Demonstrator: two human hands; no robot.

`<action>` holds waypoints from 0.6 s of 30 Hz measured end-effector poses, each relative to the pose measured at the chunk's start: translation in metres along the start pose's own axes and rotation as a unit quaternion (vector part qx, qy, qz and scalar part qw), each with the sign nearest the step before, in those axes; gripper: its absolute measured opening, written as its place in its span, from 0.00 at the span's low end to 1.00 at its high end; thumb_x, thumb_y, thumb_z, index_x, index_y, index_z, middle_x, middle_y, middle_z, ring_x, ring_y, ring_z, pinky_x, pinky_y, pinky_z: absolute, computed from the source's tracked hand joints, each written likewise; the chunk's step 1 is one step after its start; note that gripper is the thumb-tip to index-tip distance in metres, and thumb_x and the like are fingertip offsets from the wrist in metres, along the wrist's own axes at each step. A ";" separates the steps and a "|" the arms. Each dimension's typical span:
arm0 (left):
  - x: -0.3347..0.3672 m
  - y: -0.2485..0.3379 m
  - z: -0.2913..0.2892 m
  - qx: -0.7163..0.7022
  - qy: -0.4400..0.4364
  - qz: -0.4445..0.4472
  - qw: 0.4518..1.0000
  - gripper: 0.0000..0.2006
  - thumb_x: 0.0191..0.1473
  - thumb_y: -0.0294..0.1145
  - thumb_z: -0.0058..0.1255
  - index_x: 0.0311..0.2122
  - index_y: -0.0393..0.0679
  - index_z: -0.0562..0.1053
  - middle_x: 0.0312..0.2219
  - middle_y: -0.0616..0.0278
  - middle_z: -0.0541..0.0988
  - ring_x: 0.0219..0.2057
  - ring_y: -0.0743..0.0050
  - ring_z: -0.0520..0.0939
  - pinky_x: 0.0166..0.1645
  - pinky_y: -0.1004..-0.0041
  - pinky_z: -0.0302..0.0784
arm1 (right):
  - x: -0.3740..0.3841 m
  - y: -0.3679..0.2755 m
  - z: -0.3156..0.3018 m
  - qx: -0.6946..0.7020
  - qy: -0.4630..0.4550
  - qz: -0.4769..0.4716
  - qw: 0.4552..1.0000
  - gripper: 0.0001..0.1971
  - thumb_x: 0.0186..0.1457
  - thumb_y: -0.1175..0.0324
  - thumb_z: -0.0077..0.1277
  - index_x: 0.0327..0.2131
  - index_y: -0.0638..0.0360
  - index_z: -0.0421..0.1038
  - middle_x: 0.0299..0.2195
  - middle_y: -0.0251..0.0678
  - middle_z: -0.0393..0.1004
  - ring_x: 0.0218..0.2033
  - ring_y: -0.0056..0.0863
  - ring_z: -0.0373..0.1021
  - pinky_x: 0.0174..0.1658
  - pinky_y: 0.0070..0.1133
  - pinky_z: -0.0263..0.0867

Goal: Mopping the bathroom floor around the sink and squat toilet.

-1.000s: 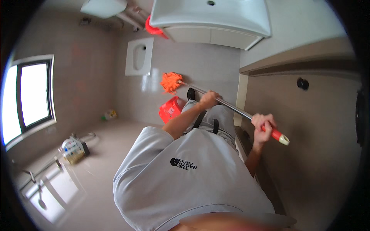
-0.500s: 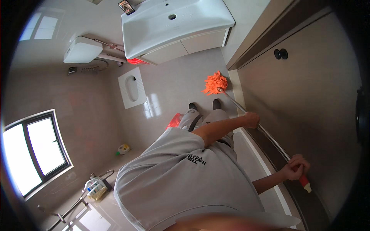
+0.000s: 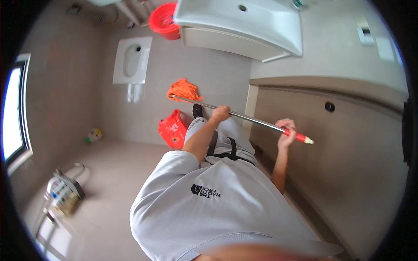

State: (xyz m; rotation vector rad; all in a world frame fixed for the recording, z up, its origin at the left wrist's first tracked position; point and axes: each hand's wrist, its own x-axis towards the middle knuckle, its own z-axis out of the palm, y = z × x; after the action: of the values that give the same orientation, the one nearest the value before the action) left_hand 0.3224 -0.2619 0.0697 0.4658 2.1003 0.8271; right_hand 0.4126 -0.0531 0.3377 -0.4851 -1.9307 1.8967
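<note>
Inside left hand [image 3: 221,113] and right hand [image 3: 286,132], curled fingers hold the mop handle [image 3: 255,120]

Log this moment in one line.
left hand: closed around mop pole; right hand: around red grip; orange mop head: ahead of black shoe; red container: left of shoe

Black lettering [image 3: 210,191] — shirt chest [image 3: 235,202]; unclear script [image 3: 197,122] — 1 trouser leg [image 3: 194,132].
</note>
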 end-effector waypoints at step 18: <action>-0.145 -0.225 -0.044 -0.035 0.324 -0.253 0.911 0.07 0.48 0.33 0.53 0.33 0.47 0.77 0.37 0.58 0.77 0.47 0.56 0.77 0.43 0.53 0.74 | -0.033 0.048 0.222 0.059 -0.490 0.136 0.859 0.08 0.59 0.69 0.38 0.31 0.61 0.65 0.31 0.40 0.72 0.46 0.39 0.70 0.56 0.34 0.61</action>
State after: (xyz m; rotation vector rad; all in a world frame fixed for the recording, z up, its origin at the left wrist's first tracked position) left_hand 0.3655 -0.5241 0.0138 -0.4569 2.6018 0.8009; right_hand 0.3288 -0.2601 0.2863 0.3806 -2.3531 2.7655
